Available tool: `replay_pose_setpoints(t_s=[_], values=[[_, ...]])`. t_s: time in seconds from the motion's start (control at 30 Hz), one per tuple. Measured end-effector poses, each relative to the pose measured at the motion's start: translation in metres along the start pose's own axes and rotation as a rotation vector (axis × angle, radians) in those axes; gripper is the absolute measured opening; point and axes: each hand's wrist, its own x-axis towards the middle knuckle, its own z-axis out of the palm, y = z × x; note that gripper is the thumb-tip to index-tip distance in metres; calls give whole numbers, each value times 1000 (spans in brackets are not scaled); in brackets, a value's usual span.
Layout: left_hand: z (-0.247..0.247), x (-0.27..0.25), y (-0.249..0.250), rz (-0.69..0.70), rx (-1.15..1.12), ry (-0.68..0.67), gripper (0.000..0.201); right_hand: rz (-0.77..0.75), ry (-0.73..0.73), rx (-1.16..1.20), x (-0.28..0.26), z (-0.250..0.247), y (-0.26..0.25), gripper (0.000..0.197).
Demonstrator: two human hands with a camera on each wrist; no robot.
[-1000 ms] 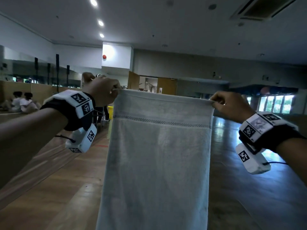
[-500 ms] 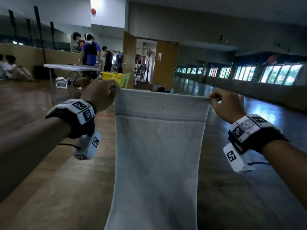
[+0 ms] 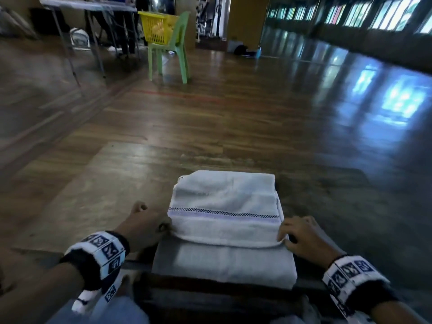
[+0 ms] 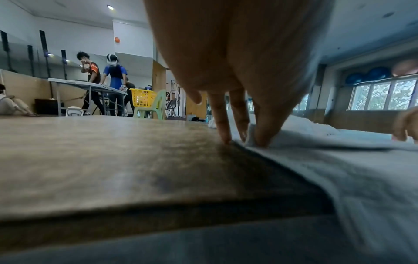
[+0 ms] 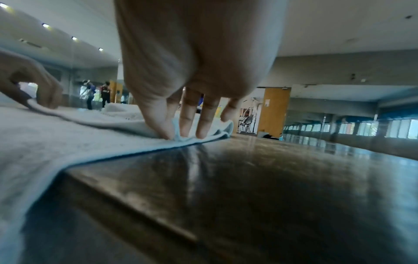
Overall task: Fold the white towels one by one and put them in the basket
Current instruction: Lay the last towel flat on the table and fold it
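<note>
From the head camera, a white towel lies on a dark wooden tabletop, its top layer folded back toward the person and its lower part draped over the near edge, where it is cut off from sight. The left hand sits at the folded edge's left corner and the right hand at its right corner; both fingertips are partly hidden by cloth. Half a second ago the towel hung upright in the air, stretched between the two raised hands; now it is laid down and doubled over. Far off, blurred, a yellow basket stands by a green chair beside a folding table. From the left wrist camera, the left hand fills the upper frame, its thumb and fingertips pointing down and pinching the towel corner against the tabletop; the basket and several people appear small behind. From the right wrist camera, the right hand reaches down with narrow-spread fingers, thumb and forefinger pinching the towel corner, the others resting on it; the left hand shows at the far left edge, its grip hard to make out.
</note>
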Motion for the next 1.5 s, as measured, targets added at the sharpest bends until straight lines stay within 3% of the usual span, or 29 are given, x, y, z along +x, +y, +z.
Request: replay_pose_setpoints(t_s=[0.07, 0.2, 0.27, 0.37, 0.43, 0.53, 0.63, 0.73, 0.83, 1.13, 1.37, 1.5], values=[[2, 5, -1, -7, -4, 59, 24, -1, 86, -12, 4, 3, 3, 16], [-11, 28, 2, -23, 85, 153, 28, 65, 117, -144, 29, -11, 2, 17], [-15, 43, 3, -60, 115, 140, 35, 111, 137, -167, 43, -16, 4, 18], [-18, 60, 4, -76, 197, 106, 30, 163, 120, -146, 56, -22, 9, 18], [-18, 65, 4, -73, 265, 37, 22, 157, 78, -154, 58, -24, 12, 17], [-18, 62, 2, -37, 262, 39, 19, 111, 86, -174, 56, -23, 12, 15], [-21, 48, 2, 18, 159, 181, 15, 74, 323, -122, 47, -19, 14, 13], [-26, 28, -1, 76, 26, 439, 17, 53, 551, -95, 28, -20, 18, 16], [-27, 5, -2, 91, -19, 490, 29, -5, 628, -112, -1, -19, 10, 15], [11, -24, 1, 155, -24, 301, 36, -81, 367, -133, -46, 29, -1, 18], [9, -27, 5, 142, -34, 334, 34, -20, 413, -94, -46, 13, -4, 19], [19, -31, 1, 133, -65, 299, 38, -36, 351, -52, -46, 21, -6, 19]])
